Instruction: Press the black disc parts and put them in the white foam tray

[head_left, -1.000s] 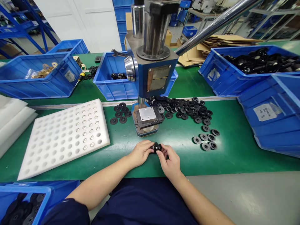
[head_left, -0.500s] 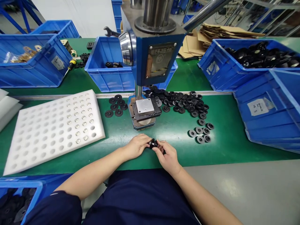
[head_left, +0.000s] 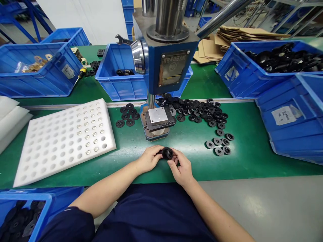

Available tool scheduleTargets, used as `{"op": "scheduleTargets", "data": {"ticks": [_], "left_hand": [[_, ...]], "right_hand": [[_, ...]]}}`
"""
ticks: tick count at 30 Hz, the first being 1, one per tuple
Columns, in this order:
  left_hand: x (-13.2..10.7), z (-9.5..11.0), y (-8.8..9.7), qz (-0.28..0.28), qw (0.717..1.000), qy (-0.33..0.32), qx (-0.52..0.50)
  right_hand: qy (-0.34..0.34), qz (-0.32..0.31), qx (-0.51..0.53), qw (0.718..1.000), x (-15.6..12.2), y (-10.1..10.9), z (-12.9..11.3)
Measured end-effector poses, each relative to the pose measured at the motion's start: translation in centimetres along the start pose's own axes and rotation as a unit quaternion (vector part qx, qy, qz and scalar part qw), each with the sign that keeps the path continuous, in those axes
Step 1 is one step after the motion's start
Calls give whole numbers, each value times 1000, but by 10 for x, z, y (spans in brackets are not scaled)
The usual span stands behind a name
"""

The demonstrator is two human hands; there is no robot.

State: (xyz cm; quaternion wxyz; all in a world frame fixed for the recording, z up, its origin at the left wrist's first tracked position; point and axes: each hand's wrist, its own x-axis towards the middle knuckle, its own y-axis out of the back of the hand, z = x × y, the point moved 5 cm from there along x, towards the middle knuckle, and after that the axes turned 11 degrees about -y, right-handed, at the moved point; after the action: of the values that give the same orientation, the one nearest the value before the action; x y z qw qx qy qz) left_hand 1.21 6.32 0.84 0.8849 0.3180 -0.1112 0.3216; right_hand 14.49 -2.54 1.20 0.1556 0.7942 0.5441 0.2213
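My left hand (head_left: 148, 158) and my right hand (head_left: 182, 167) meet over the green mat, both pinching one small round black part (head_left: 167, 153) between their fingertips. The part's face is turned up towards me. Just beyond my hands stands a blue hand press (head_left: 168, 64) with a metal plate (head_left: 157, 116) on its base. A pile of black discs (head_left: 199, 112) lies right of the press, and a smaller group of black discs (head_left: 128, 116) lies to its left.
A white foam tray (head_left: 63, 141) with holes, some holding small metal rings, lies at left. Blue bins (head_left: 264, 70) of black parts stand at right, another blue bin (head_left: 118, 80) behind the press, one more bin (head_left: 22, 215) at bottom left. Several loose discs (head_left: 219, 144) sit right of my hands.
The part in my fingers has been turned so its round face now shows. My hands stay together at the same spot; the view shifted slightly.
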Motion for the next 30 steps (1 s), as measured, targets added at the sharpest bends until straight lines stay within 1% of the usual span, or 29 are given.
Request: {"op": "scheduleTargets", "data": {"ticks": [8, 15, 19, 21, 24, 26, 30], "left_hand": [[2, 1, 7, 24, 997, 43, -63], [3, 3, 7, 26, 992, 48, -113], [4, 4, 6, 21, 994, 51, -94], [3, 2, 4, 11, 992, 68, -106], [2, -1, 0, 0, 979, 114, -168], [2, -2, -1, 0, 972, 133, -193], [4, -3, -1, 1, 972, 140, -187]], "right_hand": [[24, -3, -24, 999, 2, -3, -1], [47, 0, -21, 999, 2, -2, -7], [49, 27, -21, 998, -2, 3, -9], [60, 36, -26, 997, -4, 4, -9], [83, 23, -44, 995, -6, 3, -10], [98, 5, -55, 994, -6, 1, -10], [107, -5, -65, 992, -5, -1, -10]]}}
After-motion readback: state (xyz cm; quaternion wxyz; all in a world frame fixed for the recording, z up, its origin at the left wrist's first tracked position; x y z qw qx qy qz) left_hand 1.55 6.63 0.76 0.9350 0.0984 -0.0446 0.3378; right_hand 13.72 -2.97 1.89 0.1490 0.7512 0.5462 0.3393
